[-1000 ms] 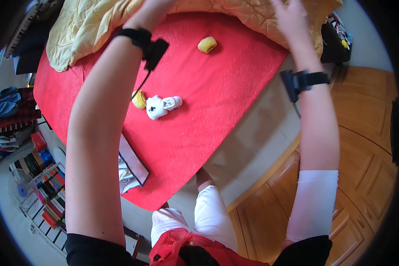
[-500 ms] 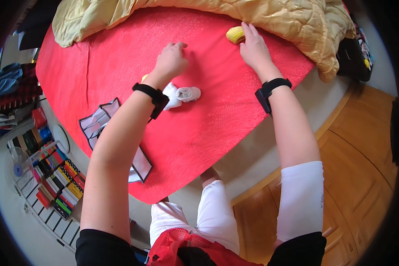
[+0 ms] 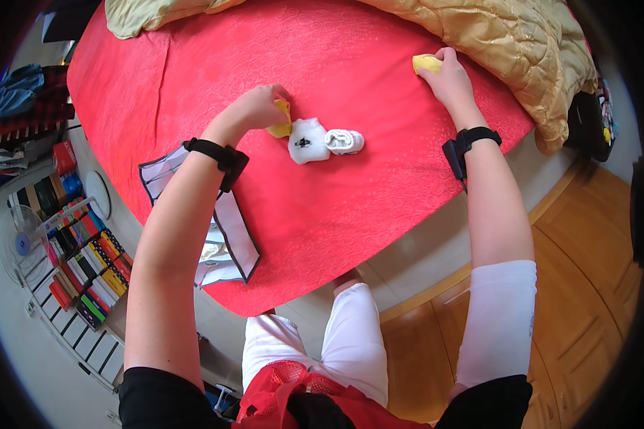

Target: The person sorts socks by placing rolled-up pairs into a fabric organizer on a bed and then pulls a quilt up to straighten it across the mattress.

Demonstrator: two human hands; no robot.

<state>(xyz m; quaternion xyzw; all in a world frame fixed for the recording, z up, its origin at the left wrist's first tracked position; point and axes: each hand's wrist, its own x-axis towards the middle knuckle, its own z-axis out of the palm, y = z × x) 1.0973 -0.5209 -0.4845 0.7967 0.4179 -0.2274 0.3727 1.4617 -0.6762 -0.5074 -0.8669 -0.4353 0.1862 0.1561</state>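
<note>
On the red bedspread (image 3: 265,43), my right hand (image 3: 452,80) grips a rolled yellow sock (image 3: 426,63) between thumb and fingers, close to the quilt. My left hand (image 3: 256,106) is closed on another yellow sock (image 3: 283,119), whose upper part lies under the fingers. Just right of that sock lies a white sock (image 3: 309,146) with a small black figure on it. Touching its right side is a rolled white sock (image 3: 344,141). A pale organiser with dark edging and compartments (image 3: 237,239) lies partly hidden behind my left forearm.
A crumpled yellow quilt (image 3: 494,50) covers the far edge of the bed. Left of the bed stand a fan (image 3: 25,243), a rack with books (image 3: 93,275) and folded clothes (image 3: 21,121). Wooden cabinet doors (image 3: 579,286) are at the right.
My left hand has come down beside the white socks and closed on a yellow sock. The right hand's fingers have closed round the other yellow sock. The whole view has shifted slightly.
</note>
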